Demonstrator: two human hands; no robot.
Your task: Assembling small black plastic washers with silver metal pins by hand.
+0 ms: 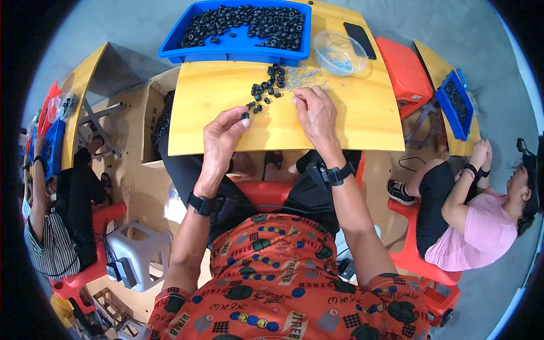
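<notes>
My left hand (222, 135) is over the near part of the yellow table (362, 127), with thumb and fingers closed on a small black ring-shaped part (245, 115). To its right, my right hand (317, 113) has its thumb and index finger pinched together; a tiny pale thing may be between the tips, too small to name. Just beyond both hands lies a loose cluster of small black parts (271, 83). Beside that cluster, small clear pieces (303, 77) are scattered, nearest to my right fingertips.
A blue tray (226, 57) heaped with black parts stands at the far side. Right of it are a clear plastic bowl (340, 63) with small pieces and a black phone (359, 39). A cardboard box (152, 122) stands left of the table. Co-workers sit at both sides.
</notes>
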